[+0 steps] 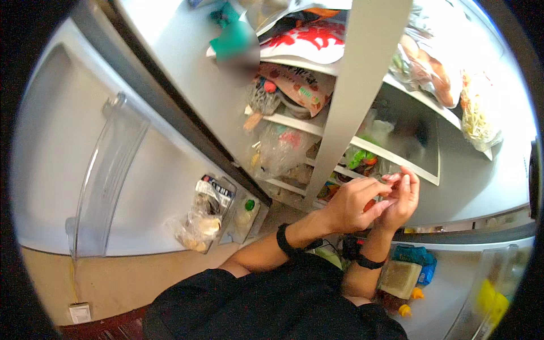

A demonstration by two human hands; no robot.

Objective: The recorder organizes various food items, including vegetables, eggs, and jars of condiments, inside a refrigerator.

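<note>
My left hand (355, 203) and my right hand (399, 199) meet in front of an open refrigerator. The fingers of both are bent towards each other, and a small reddish thing shows between them, too unclear to name. Whether either hand grips it cannot be told. A dark band is on each wrist. Behind the hands rises the refrigerator's central divider (340, 110). Right of it, a clear plastic bag of pale sprouts (479, 114) and a bag of long pinkish food (433, 72) lie on a shelf. Left of it sits a pink printed food package (299, 85).
The left door (51, 148) stands open, with a clear door rack (106, 182) and bagged food (202, 231) in a lower rack. On the open right door are a pale rectangular container (399, 278), blue packages (418, 259) and orange-capped bottles (404, 310). A green bag (233, 40) is at upper left.
</note>
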